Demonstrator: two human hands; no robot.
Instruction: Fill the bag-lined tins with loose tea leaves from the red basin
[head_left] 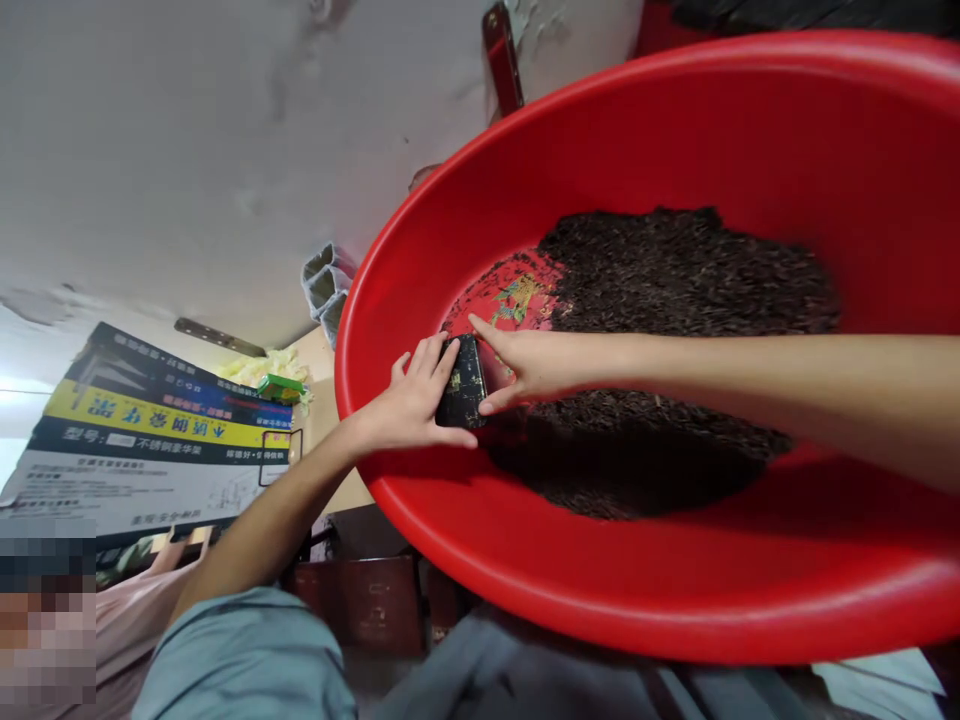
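Note:
A small black box with gold flecks is at the left inner side of a large red plastic basin. My left hand lies against the box's left side, fingers over its far edge and thumb along its near edge. From the right, my right hand meets the box's other side, with thumb and forefinger apart around that end. Part of its grip is hidden, and a dull reddish surface shows between its fingers. Dark, thin, dry tea-like leaves heap across the basin floor, beside a printed coloured pattern.
Left of the basin stands a printed cardboard box, with a small green packet by its edge. Grey open tubes sit beyond the rim. Dark red boxes are below the basin. Another person's pink clothing shows at lower left.

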